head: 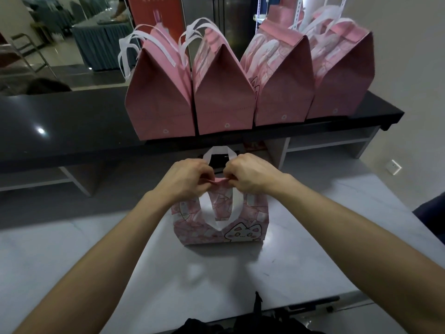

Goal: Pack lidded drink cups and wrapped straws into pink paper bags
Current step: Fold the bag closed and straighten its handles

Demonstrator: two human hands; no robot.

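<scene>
Both forearms reach up from the lower corners of the frame and meet at the centre, wrists bent down. The left hand (190, 178) and right hand (250, 174) sit knuckles up, almost touching, fingers curled and pinching the folded top edge of a pink bag (220, 222). That bag stands upright on the pale table (301, 256) at mid-frame, a cat face printed at its lower right. One white handle (220, 210) hangs down its front; the other (218, 151) rises behind the hands. Across the upper half of the frame four closed bags (224, 92) stand side by side in a row on a dark counter (60, 121).
</scene>
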